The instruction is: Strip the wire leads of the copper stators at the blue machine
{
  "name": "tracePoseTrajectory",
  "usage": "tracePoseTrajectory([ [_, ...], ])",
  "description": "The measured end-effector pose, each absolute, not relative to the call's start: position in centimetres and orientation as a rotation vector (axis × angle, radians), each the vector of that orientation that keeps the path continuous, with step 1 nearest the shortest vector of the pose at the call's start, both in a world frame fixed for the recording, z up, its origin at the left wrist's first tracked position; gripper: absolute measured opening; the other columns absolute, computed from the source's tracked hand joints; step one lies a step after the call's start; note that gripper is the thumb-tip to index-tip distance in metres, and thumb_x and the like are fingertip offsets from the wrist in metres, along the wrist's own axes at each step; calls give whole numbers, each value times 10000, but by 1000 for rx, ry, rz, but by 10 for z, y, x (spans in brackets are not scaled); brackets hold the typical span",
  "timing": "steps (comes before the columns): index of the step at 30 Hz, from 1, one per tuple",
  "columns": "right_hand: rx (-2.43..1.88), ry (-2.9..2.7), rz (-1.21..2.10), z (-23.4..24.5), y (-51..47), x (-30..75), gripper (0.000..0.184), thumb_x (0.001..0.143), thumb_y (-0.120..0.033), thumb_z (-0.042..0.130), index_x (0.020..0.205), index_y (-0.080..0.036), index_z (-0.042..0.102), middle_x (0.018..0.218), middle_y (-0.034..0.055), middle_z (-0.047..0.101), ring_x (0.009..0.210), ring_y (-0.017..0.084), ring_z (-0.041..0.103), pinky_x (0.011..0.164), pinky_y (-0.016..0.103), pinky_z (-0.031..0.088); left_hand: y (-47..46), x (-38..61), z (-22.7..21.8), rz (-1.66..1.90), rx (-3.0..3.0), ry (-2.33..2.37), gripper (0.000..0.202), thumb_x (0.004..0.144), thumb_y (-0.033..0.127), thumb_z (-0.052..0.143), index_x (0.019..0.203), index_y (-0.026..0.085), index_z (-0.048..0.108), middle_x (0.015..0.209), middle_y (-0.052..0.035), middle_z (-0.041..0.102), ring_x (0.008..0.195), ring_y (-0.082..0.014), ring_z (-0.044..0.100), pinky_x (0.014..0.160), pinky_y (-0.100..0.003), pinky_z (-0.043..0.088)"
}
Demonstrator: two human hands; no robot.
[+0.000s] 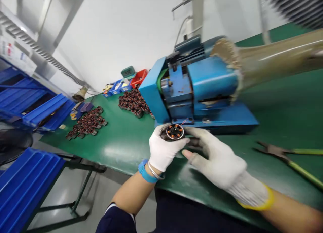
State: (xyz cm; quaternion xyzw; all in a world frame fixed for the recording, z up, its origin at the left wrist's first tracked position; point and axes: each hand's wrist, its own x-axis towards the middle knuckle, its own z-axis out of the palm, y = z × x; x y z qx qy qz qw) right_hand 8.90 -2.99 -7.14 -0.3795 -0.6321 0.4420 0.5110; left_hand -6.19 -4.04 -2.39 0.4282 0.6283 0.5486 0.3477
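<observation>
Left fingers (179, 144) around wound stator (175, 132)

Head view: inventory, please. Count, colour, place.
bench: one, green, beneath
wound stator: one, black and orange, held
stator piles: two, dark with orange, bench left and back
motorised machine: one, blue, on bench
duct: one, tan, machine's right
pliers: one, green handles, right
open bin: one, red, back
small bins: at least two, blue, beside it
ribbed trays: several, blue, left
wristband: one, blue, lower centre
left hand: one, white glove, around stator
right hand: one, white glove, stator's right
</observation>
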Motion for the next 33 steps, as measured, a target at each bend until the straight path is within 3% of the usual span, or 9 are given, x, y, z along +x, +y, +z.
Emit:
tracePoseTrajectory([
  [4,-885,-1274,1065,-66,-16,93,491,869,-412,744,1313,-218,667,1275,125,738,1108,286,750,977,436,650,-26,-28,-18,1385,1232,1489,720,600,153,950,1266,207,681,1282,-109,773,1166,-311,768,1070,-426,622],
  [6,-878,-1201,1066,-64,-6,100,490,847,-408,764,1289,-214,679,1269,121,744,1145,292,738,1047,458,613,-21,-20,-15,1320,1245,1406,673,672,137,897,1298,212,662,1253,-103,788,1107,-295,791,1021,-412,648],
  [11,-999,-1179,1053,-54,15,113,546,766,-454,797,1248,-215,702,1209,122,768,1101,340,748,1043,538,605,-8,-7,-5,1330,1219,1368,552,649,100,907,1136,199,668,1105,-78,827,999,-262,811,955,-374,660],
  [17,-996,-1311,950,-26,26,121,357,809,-403,751,1111,-211,749,1006,87,804,943,307,779,870,430,666,6,4,2,1402,1184,1326,582,571,231,1003,1024,197,638,1100,-82,812,980,-247,806,958,-361,641],
  [22,-1033,-1317,928,-19,26,124,367,832,-426,723,1122,-204,756,990,87,812,916,318,776,855,445,656,8,7,5,1442,1169,1276,604,525,320,1025,965,204,629,1042,-64,807,941,-229,800,908,-339,643],
  [26,-1017,-1259,957,-18,24,121,344,809,-388,726,1104,-213,754,992,76,813,932,305,780,863,414,659,10,7,8,1451,1198,1242,630,489,344,1033,954,200,634,1010,-59,806,908,-222,793,861,-326,647],
  [33,-1018,-1256,944,-26,19,124,375,792,-416,753,1107,-212,744,1031,95,806,983,331,774,917,474,654,6,3,4,1359,1282,1319,585,590,266,992,1056,207,643,1062,-76,796,963,-258,787,928,-385,645],
])
